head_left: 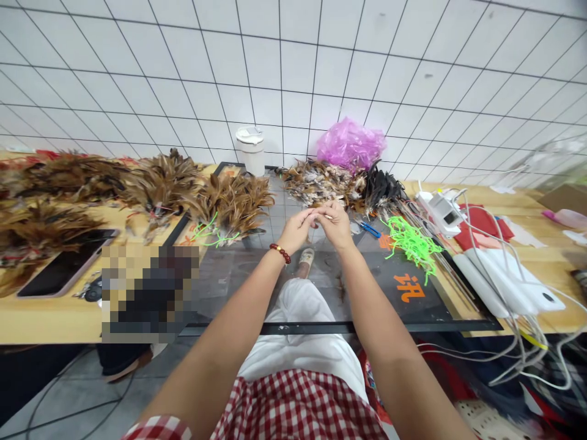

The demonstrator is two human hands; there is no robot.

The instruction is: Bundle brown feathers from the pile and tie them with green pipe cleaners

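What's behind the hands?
A pile of feathers, then a pink bag and the tiled wall. The hands cover whatever is right behind them, so that can't be seen.

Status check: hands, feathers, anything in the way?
Left hand and right hand together; can't tell if anything's pinched. Mixed feather pile just beyond. Blue-handled tool, green strands off to the right, apparently not blocking.

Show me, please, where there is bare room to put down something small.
The panel is bare between the right forearm, blue tool and green strings, and between the left forearm and brown feathers. It is crowded along the wall, around cup and purple bag, and at right, with white devices.
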